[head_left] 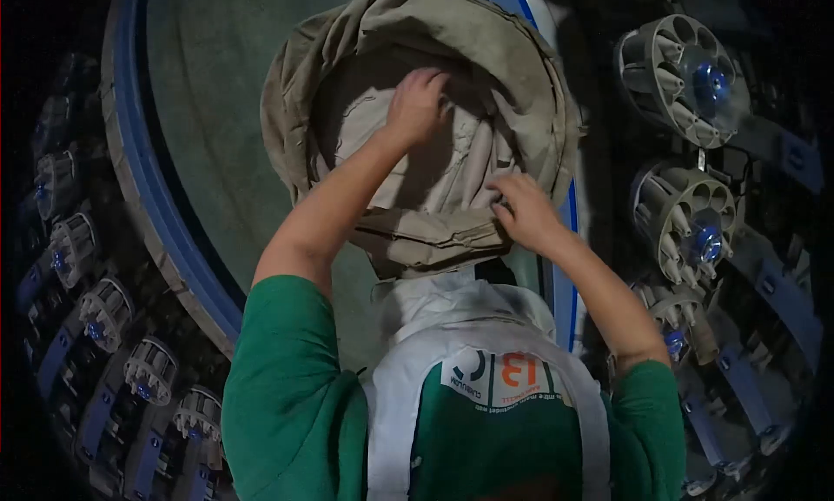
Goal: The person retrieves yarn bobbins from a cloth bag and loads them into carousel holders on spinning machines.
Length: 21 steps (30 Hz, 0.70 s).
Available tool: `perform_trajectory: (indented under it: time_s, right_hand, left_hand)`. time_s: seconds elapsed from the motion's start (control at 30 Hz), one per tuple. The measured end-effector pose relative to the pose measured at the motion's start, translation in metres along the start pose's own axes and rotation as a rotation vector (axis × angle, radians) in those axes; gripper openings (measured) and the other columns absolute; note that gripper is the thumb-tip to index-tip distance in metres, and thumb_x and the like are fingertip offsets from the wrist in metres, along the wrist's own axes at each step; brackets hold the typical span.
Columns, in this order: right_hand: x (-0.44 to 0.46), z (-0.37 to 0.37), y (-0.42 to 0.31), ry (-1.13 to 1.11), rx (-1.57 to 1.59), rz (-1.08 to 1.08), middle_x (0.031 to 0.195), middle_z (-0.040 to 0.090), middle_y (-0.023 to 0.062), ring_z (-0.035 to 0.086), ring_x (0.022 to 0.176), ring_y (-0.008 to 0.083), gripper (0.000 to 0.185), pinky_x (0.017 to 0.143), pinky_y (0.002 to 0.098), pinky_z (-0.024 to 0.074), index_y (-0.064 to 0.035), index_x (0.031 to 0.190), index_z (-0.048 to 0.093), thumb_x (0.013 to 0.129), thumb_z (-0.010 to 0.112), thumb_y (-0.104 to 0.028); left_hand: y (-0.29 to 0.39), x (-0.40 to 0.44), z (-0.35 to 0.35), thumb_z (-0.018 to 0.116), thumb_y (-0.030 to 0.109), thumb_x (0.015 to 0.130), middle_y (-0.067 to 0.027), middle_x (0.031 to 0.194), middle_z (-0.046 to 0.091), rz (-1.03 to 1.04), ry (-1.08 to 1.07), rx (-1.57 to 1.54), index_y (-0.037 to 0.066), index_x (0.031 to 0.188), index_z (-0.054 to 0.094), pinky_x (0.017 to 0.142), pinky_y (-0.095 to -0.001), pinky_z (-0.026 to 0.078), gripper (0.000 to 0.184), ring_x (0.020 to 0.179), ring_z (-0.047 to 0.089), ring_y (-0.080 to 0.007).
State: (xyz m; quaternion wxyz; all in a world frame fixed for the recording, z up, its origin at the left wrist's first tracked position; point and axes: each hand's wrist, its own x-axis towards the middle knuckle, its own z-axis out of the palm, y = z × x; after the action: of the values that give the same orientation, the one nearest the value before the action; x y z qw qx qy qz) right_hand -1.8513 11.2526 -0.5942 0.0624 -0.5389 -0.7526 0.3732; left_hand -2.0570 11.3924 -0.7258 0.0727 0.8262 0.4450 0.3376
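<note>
With my left hand (420, 106), I reached down into the big cloth bag (530, 75) right in front of me. Its fingers were bent, but it was too dark to tell if they had hold of anything. My right hand (526, 212) was open by the near right edge, thumb and first finger apart. I seemed to be at the step of working the cloth inside the bag, and I think the next move called for a soft pinch at a loose fold. The bag was round, tan and floppy, with a thick, crumpled rim. Inside, pale cloth (360, 123) lay in wrinkles. Past it, the floor (208, 92) was green, a blue rail (132, 127) curved on the left, and round machine wheels (682, 79) had rings of gray cups.
</note>
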Motion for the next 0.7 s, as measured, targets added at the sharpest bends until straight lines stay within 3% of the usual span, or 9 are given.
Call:
perform_trajectory:
  time_s: [0.07, 0.13, 0.17, 0.33, 0.4, 0.47, 0.6, 0.63, 0.7]
  right_hand:
    - [0.042, 0.024, 0.028, 0.030, -0.273, 0.073, 0.111, 0.049, 0.0227, 0.045, 0.109, 0.0377, 0.043, 0.092, 0.0431, 0.0369, 0.0016, 0.115, 0.047, 0.077, 0.063, -0.012]
    - [0.073, 0.019, 0.028, 0.049, -0.330, 0.287, 0.113, 0.046, 0.0245, 0.044, 0.108, 0.0394, 0.050, 0.092, 0.0436, 0.0368, 0.0019, 0.118, 0.043, 0.076, 0.064, -0.014]
    - [0.081, 0.018, 0.026, 0.093, -0.378, 0.482, 0.114, 0.044, 0.0264, 0.044, 0.108, 0.0411, 0.057, 0.092, 0.0440, 0.0366, 0.0022, 0.122, 0.039, 0.075, 0.066, -0.017]
    - [0.103, 0.043, 0.037, 0.242, -0.437, 0.572, 0.112, 0.044, 0.0259, 0.043, 0.106, 0.0420, 0.068, 0.092, 0.0439, 0.0360, 0.0000, 0.126, 0.034, 0.071, 0.069, -0.018]
    - [0.112, 0.046, 0.046, 0.352, -0.402, 0.574, 0.110, 0.045, 0.0253, 0.043, 0.105, 0.0426, 0.068, 0.093, 0.0438, 0.0355, 0.0002, 0.126, 0.033, 0.071, 0.069, -0.017]
    - [0.116, 0.039, 0.048, 0.401, -0.225, 0.501, 0.110, 0.045, 0.0264, 0.046, 0.101, 0.0430, 0.073, 0.091, 0.0441, 0.0375, -0.0001, 0.127, 0.030, 0.069, 0.071, -0.016]
    - [0.088, 0.015, 0.019, 0.235, 1.009, 0.669, 0.112, 0.048, 0.0168, 0.051, 0.104, 0.0260, 0.075, 0.084, 0.0354, 0.0456, 0.0005, 0.132, 0.027, 0.067, 0.064, -0.005]
    - [0.071, 0.006, 0.010, 0.257, 1.016, 0.656, 0.112, 0.048, 0.0168, 0.051, 0.104, 0.0260, 0.075, 0.084, 0.0354, 0.0456, 0.0005, 0.132, 0.027, 0.067, 0.064, -0.005]
    - [0.031, -0.013, -0.002, 0.117, 1.572, 0.580, 0.119, 0.048, 0.0188, 0.057, 0.094, 0.0267, 0.065, 0.084, 0.0355, 0.0480, 0.0011, 0.133, 0.032, 0.075, 0.059, -0.008]
  left_hand:
    - [-0.004, 0.037, 0.019, 0.060, 0.020, 0.075, -0.0159, 0.090, 0.063, 0.103, 0.065, 0.046, 0.007, 0.100, 0.063, 0.070, -0.0447, 0.050, 0.028, 0.079, 0.061, -0.0309]
    - [-0.016, 0.057, 0.038, 0.057, 0.026, 0.078, -0.0162, 0.088, 0.064, -0.097, -0.901, 0.121, 0.011, 0.096, 0.067, 0.074, -0.0443, 0.050, 0.025, 0.082, 0.062, -0.0312]
    - [-0.023, 0.058, 0.048, 0.057, 0.026, 0.078, -0.0162, 0.088, 0.064, -0.106, -0.908, 0.092, 0.011, 0.096, 0.067, 0.074, -0.0443, 0.050, 0.025, 0.082, 0.062, -0.0312]
    - [-0.046, 0.051, 0.057, 0.059, 0.025, 0.074, -0.0147, 0.095, 0.066, -0.155, -1.119, -0.063, 0.008, 0.089, 0.069, 0.073, -0.0401, 0.052, 0.024, 0.089, 0.064, -0.0278]
    - [-0.042, 0.040, 0.041, 0.063, 0.026, 0.070, -0.0146, 0.089, 0.066, -0.155, -0.957, 0.020, 0.009, 0.092, 0.066, 0.073, -0.0417, 0.051, 0.028, 0.088, 0.064, -0.0284]
    - [-0.039, 0.021, 0.022, 0.070, 0.034, 0.069, -0.0157, 0.090, 0.063, -0.158, -0.656, 0.014, 0.008, 0.098, 0.058, 0.070, -0.0437, 0.049, 0.040, 0.082, 0.061, -0.0317]
    - [-0.042, -0.021, -0.027, 0.070, 0.028, 0.063, -0.0152, 0.091, 0.061, -0.406, -0.795, -0.096, 0.009, 0.097, 0.058, 0.070, -0.0442, 0.049, 0.040, 0.081, 0.060, -0.0327]
    - [-0.040, -0.030, -0.043, 0.073, 0.024, 0.062, -0.0159, 0.088, 0.060, -0.401, -0.760, -0.130, 0.008, 0.102, 0.056, 0.070, -0.0439, 0.048, 0.046, 0.082, 0.059, -0.0338]
    - [-0.038, -0.033, -0.079, 0.075, 0.020, 0.061, -0.0166, 0.086, 0.060, -0.358, -0.725, -0.157, 0.007, 0.107, 0.055, 0.071, -0.0435, 0.047, 0.052, 0.082, 0.058, -0.0348]
